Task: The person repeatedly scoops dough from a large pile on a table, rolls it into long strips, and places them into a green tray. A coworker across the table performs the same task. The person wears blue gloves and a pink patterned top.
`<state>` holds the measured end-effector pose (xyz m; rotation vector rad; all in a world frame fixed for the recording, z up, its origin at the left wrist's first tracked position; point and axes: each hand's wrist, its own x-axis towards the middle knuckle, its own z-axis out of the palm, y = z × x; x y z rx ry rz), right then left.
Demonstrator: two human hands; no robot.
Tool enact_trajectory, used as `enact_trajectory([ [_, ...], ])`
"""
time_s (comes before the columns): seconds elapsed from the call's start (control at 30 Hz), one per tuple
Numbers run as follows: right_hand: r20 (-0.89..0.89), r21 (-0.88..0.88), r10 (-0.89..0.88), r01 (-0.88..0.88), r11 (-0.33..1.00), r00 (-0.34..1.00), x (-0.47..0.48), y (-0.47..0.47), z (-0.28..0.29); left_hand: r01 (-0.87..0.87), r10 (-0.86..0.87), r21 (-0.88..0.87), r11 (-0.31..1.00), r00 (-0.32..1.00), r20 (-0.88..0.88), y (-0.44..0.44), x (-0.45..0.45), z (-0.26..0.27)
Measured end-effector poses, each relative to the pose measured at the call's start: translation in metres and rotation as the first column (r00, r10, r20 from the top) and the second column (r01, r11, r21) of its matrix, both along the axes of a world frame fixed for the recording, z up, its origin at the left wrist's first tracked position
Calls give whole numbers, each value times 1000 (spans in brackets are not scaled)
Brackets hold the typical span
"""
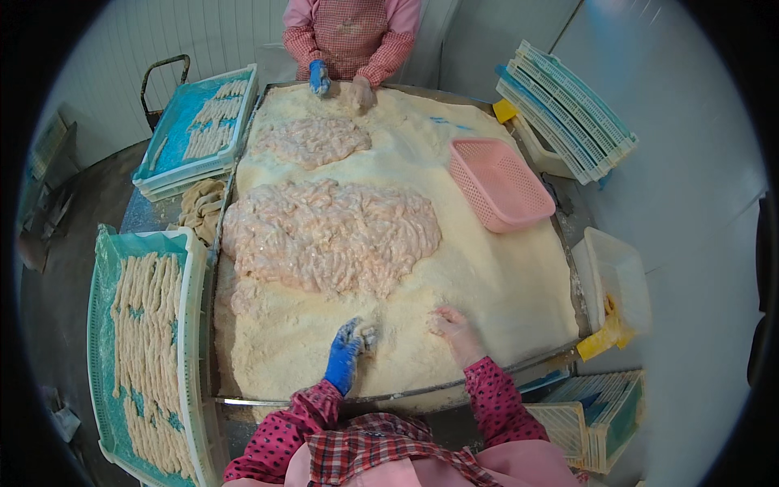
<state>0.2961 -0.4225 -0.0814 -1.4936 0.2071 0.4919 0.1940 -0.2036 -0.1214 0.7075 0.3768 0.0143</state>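
Pale breading crumbs (499, 292) cover a large metal-rimmed table before me. My left hand (350, 353), in a blue glove, is curled over the crumbs near the front edge, around a crumb-coated lump that I cannot make out well. To its right, my right hand (455, 332), in a thin clear glove, rests at the crumbs with fingers bent; whether it holds anything is unclear. Just beyond both hands lies a wide heap of raw, pinkish meat strips (331, 237). A smaller heap of meat (313, 141) lies farther back.
A tray of coated strips (146, 365) stands at left, another tray (201, 128) behind it, a crumpled cloth (202, 204) between. A pink basket (502, 182) sits on the crumbs. Right: stacked trays (566, 112), a plastic bin (621, 280). A co-worker's gloved hands (341, 88) are at the far edge.
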Motion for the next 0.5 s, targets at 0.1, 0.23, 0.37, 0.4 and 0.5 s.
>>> enact_trajectory([
  [0.1, 47, 64, 47, -50, 997, 998, -20, 39, 12, 116, -29, -573, 812, 987, 159, 14, -2, -16],
  [0.23, 546, -372, 198, 24, 928, 814, -37, 64, 19, 7, 3, -613, 790, 1000, 15, 8, 2, 23],
  [0.37, 406, -772, 428, 52, 634, 807, -19, 35, 5, 54, 26, -655, 754, 993, 111, 25, -5, 1],
  [0.4, 349, -843, 552, -4, 538, 757, -21, 35, 1, 21, 34, -660, 751, 997, 71, 22, -7, -1],
  [0.5, 235, -495, 318, -169, 852, 919, -25, 43, -4, 155, 25, -722, 675, 973, 231, 10, -7, -2],
])
